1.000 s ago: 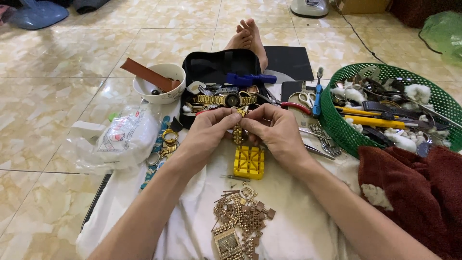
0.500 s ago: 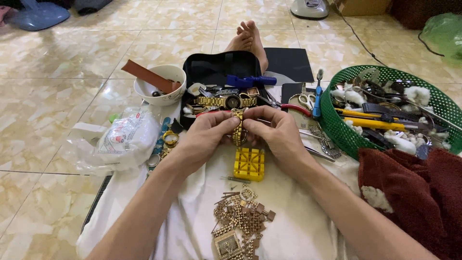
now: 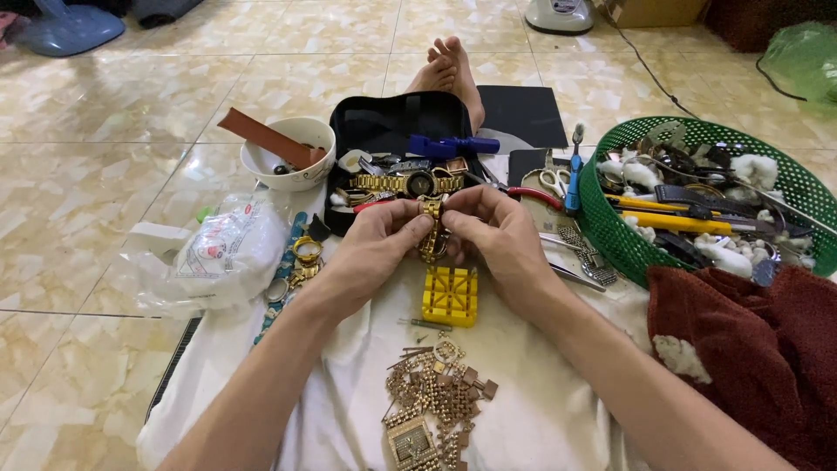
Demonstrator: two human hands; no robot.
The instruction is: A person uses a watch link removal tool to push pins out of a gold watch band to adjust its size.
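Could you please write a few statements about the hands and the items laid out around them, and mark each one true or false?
1. Both the left hand and the right hand have a grip on the gold metal watch band. True.
2. The yellow square plastic block sits inside the green round plastic basket. False: it lies on the white cloth, just below the hands.
3. A brown strap rests in the white ceramic bowl. True.
4. The pile of loose gold watch links lies on the dark red towel. False: it lies on the white cloth.
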